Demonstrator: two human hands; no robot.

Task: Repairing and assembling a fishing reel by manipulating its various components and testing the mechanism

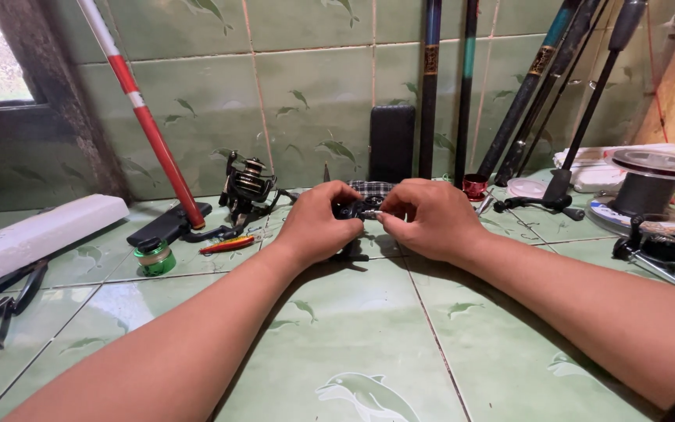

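While both hands meet over the green tiled desk (369,328), one small black fishing reel (351,209) sits between them: the left hand (318,223) wraps its fingers (337,194) closed around the reel body, and the right hand (423,219) pinches a small part at the reel's front with its fingers (391,212) curled shut. Most of the reel is hidden by the knuckles. Just behind the fingers lies one folded checked cloth (372,187), and behind that stands one flat black case (392,143) against the tiled wall. Left of the fingers rest one black spinning reel (248,187), one red and yellow lure (228,245), one round green spool (154,256), one red and white rod (138,105), one white foam block (37,234) and one pair of dark pliers (1,301). Right of the fingers lean about five dark rods (525,94), near one small red cap (475,186), one large grey line spool (654,184) and one further black reel (662,242).
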